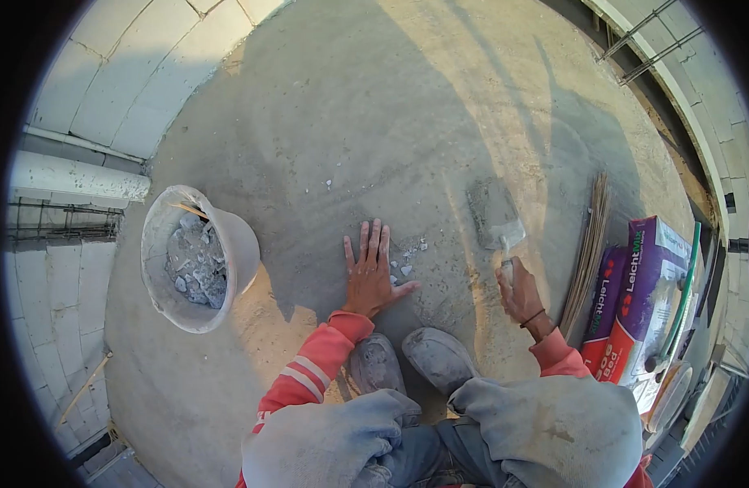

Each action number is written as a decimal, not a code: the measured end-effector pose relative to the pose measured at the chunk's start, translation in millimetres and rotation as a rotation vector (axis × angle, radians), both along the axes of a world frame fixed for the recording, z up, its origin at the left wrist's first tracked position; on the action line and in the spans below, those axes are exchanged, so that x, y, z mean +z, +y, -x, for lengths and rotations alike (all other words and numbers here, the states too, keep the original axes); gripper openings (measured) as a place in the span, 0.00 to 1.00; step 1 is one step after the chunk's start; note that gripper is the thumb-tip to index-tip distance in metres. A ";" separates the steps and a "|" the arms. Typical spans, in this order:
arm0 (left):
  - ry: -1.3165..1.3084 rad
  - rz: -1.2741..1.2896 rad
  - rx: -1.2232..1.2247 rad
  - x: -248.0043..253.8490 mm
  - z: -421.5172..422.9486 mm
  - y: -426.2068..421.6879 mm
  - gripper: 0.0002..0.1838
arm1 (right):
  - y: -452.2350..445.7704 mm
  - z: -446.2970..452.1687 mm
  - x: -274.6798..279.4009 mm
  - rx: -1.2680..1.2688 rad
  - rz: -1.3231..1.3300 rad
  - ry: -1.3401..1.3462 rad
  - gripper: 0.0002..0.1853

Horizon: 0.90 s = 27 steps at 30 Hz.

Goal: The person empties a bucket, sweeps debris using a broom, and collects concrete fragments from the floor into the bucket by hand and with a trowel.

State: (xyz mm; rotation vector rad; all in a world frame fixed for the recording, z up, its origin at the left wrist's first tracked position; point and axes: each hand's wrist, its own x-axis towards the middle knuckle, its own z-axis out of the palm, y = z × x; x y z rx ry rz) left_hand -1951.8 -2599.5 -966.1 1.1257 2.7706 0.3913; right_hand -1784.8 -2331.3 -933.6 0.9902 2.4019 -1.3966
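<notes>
My left hand point(370, 272) lies spread on the dusty concrete floor point(309, 154), palm down and fingers pointing away from me. Just right of its fingertips are small pale rubble chips point(406, 269). My right hand point(521, 297) is wrapped round the handle of a trowel point(496, 215). The trowel's flat, dust-coated blade points away from me, at or close to the floor; I cannot tell whether it touches. Left of my left hand stands a whitish bucket point(243, 252) holding grey lumps of rubble point(197, 264) and a thin stick.
Purple, white and red bags point(634, 285) marked LeichtMix lie at the right, beside a bundle of thin sticks point(587, 252). Pale block walls point(138, 65) curve along the left. A white pipe point(82, 176) juts in there. Rebar point(655, 53) sticks out at upper right.
</notes>
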 end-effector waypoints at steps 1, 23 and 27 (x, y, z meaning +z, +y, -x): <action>0.005 -0.022 0.001 -0.6 2.3 11.1 0.66 | -10.0 3.4 -16.8 0.180 -0.202 0.180 0.17; -0.036 -0.246 0.069 -11.7 13.8 67.3 0.47 | -107.5 30.9 -22.0 0.281 0.103 0.032 0.21; 0.007 -0.374 0.180 -5.4 27.6 42.7 0.40 | -115.3 67.0 15.7 0.392 0.296 0.085 0.16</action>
